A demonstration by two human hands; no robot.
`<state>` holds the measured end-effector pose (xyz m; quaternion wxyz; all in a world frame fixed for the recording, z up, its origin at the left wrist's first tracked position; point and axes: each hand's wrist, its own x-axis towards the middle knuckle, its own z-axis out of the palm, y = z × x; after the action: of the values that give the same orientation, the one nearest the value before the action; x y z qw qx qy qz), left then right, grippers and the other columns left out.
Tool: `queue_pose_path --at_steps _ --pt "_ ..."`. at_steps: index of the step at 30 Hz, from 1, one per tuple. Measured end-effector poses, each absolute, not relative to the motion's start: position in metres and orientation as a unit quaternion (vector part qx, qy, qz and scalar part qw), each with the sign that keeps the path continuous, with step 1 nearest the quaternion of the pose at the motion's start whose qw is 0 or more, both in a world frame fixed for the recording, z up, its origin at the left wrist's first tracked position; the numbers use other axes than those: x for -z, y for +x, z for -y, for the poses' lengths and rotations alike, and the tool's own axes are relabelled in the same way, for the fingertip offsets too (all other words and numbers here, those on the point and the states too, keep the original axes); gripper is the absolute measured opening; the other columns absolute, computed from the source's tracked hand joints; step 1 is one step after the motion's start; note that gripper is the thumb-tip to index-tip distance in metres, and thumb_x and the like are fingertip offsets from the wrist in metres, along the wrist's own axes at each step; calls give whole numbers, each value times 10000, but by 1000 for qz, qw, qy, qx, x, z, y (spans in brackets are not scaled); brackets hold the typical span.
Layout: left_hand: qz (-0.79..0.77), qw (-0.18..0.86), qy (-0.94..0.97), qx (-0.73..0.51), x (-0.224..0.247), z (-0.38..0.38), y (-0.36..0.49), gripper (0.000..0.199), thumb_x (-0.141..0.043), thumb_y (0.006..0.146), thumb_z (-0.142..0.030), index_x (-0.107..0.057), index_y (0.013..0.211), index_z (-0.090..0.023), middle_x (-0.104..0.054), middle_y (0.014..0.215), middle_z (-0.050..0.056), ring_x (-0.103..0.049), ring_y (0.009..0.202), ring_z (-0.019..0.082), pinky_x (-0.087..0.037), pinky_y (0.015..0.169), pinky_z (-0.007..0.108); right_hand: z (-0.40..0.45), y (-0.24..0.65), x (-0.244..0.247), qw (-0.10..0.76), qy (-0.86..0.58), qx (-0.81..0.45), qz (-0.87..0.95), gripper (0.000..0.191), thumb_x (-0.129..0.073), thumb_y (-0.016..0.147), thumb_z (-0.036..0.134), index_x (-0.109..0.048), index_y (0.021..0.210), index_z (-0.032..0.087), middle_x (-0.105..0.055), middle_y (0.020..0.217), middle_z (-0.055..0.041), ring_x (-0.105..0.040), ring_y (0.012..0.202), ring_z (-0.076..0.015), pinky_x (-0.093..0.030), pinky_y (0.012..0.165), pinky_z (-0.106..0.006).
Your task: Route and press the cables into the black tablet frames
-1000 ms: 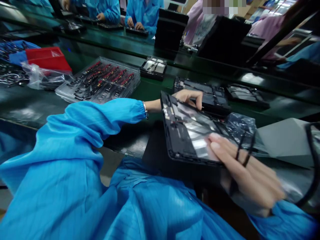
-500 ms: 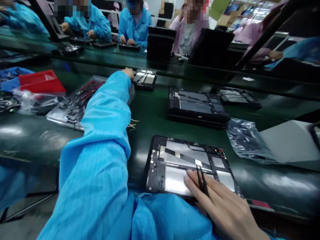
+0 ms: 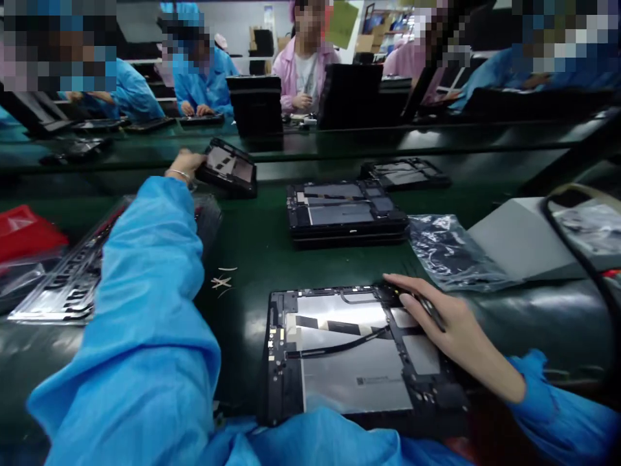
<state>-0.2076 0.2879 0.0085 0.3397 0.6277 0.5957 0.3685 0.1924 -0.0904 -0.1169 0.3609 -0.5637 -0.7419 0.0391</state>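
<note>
Tablet lies partly under the right hand.

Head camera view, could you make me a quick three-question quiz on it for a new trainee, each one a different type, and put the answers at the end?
1. Multiple choice: what is the left hand holding?
A) The red bin
B) The tilted device
C) The clear plastic bag

2. True or false: the pale strips lie on the green table, to the left of the near open device as seen in the picture.

3. Fill the gap: the slim dark tool is in the person's ____ hand.

Key:
1. B
2. True
3. Right; the right hand holds it.
</note>
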Motion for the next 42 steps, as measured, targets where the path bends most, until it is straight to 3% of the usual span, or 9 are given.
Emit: queue_pose_path --at_steps 6,10,15,21,25,28,32,34,42 --pt "-531 315 686 -385 -68 -285 -192 309 -493 1031 -54 -606 1300 -155 -631 793 -67 -506 872 30 -409 985 203 93 192 117 371 -557 1 743 433 -556 1039 298 -560 1471 277 -699 1341 -60 -666 1226 -260 -547 1035 -421" --pt "-428 394 755 -304 -85 -269 -147 401 -472 1050 -65 -543 1437 -143 -712 888 -74 -516 976 40 -354 1027 233 83 198 92 425 -559 -51 710 526 -418 1089 455 -430 1586 283 -747 1163 -66 -699 1039 -228 -560 931 -375" --pt "-353 507 754 -224 -58 -260 -76 362 -508 1017 -14 -621 1336 -143 -767 896 -49 -550 880 88 -429 847 192 71 205 65 488 -520 -86 696 594 -324 1079 610 -633 1439 253 -707 1163 -84 -658 958 -191 -545 856 -333" --pt "-301 416 847 -138 -35 -259 -35 323 -536 1026 -41 -635 1329 -93 -773 955 -20 -591 893 92 -471 914 220 63 200 54 544 -523 -58 653 242 -600 1041 322 -803 1112 211 -692 757 -7 -624 678 -111 -467 649 -274" --pt "-322 315 867 -215 -44 -221 -33 347 -626 961 -172 -671 1290 -72 -683 1061 -60 -512 1138 73 -295 826 64 58 194 56 529 -521 -166 649 167 -735 947 255 -801 1092 206 -751 822 -4 -718 738 -136 -550 686 -265" --pt "-284 135 929 -194 -47 -155 -39 555 -295 1032 -363 -574 1389 -43 -577 1136 -12 -554 1247 226 -291 876 206 53 194 58 473 -517 -230 675 173 -788 910 296 -813 1070 237 -779 954 2 -741 860 -148 -585 796 -263" --pt "-211 45 972 -91 -11 -65 -57 456 -362 1080 -371 -702 1128 -71 -602 897 26 -687 964 224 -308 758 202 43 193 65 418 -527 -272 688 187 -826 862 368 -825 1013 258 -772 954 26 -693 847 -112 -525 720 -207" --pt "-240 62 969 -19 22 -39 -69 357 -472 1071 -364 -725 1048 -114 -632 896 64 -657 805 195 -356 686 228 38 192 68 419 -514 -309 682 149 -811 875 356 -824 971 244 -756 932 18 -679 839 -119 -511 698 -221" --pt "-168 263 948 -69 85 -37 -86 403 -344 1116 -332 -679 1216 -131 -650 1130 107 -596 1014 207 -481 901 320 42 191 75 417 -500 -338 680 126 -793 893 255 -829 1013 276 -776 1007 -6 -744 822 -160 -609 751 -262"
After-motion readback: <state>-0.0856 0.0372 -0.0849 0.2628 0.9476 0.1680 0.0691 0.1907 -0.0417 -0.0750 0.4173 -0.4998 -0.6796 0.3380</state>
